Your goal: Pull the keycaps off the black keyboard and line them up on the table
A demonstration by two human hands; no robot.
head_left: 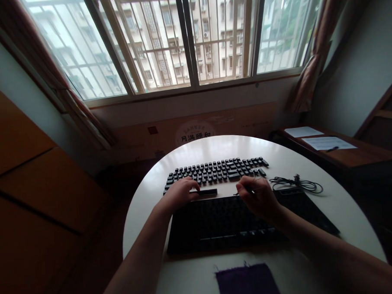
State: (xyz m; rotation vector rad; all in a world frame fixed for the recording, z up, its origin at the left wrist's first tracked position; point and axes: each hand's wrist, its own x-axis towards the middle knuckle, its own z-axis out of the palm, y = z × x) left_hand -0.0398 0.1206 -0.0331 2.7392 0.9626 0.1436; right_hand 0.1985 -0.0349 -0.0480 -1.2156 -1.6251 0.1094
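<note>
A black keyboard (215,217) lies along the near side of the round white table, most of its keycaps off and a few left in its bottom row. Beyond it, loose black keycaps (213,168) stand in rows. My left hand (181,192) is over the left end of the long spacebar keycap (207,192), fingers curled down onto it. Above the keyboard's back edge, my right hand (257,194) is closed in a pinch around a thin dark tool (250,189). Its tip points left, towards the tabletop; the fingers hide its kind.
A coiled black cable (301,185) lies at the right behind the keyboard. In front is a frayed purple cloth (247,283). Beyond the round table (139,227), a wooden side table (371,154) holds papers (329,143) and a pen. A barred window (191,43) spans the back.
</note>
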